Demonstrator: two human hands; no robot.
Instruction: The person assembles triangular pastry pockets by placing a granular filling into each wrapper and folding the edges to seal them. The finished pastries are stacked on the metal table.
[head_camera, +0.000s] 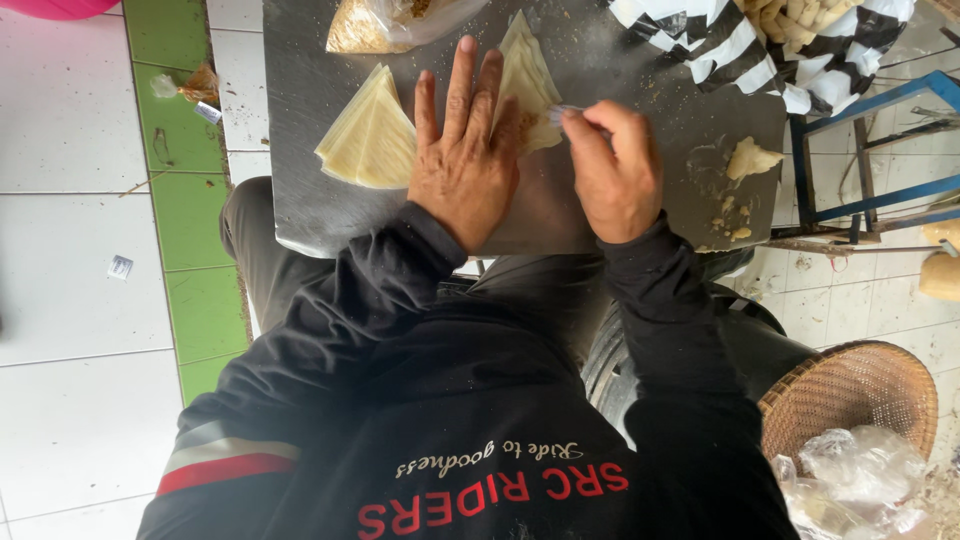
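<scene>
Pressing flat with its fingers spread, the left hand (462, 160) holds down a pale dough sheet (528, 85) on the grey worktop (620, 75). The right hand (618, 170) is closed, pinching a small thing I cannot make out, right at the sheet's edge. A stack of triangle sheets (368, 135) lies just beside the left hand. A lump of dough (750, 158) sits to the right, and a woven basket (855, 395) stands on the floor.

We see bare surface (640, 215) between the right hand (617, 172) and the dough lump (750, 158); on the left, the stack of triangular sheets (368, 135) lies just beside the left hand (465, 160); the far edge is blocked by the clear bag (385, 22) and the striped bag (740, 45).
</scene>
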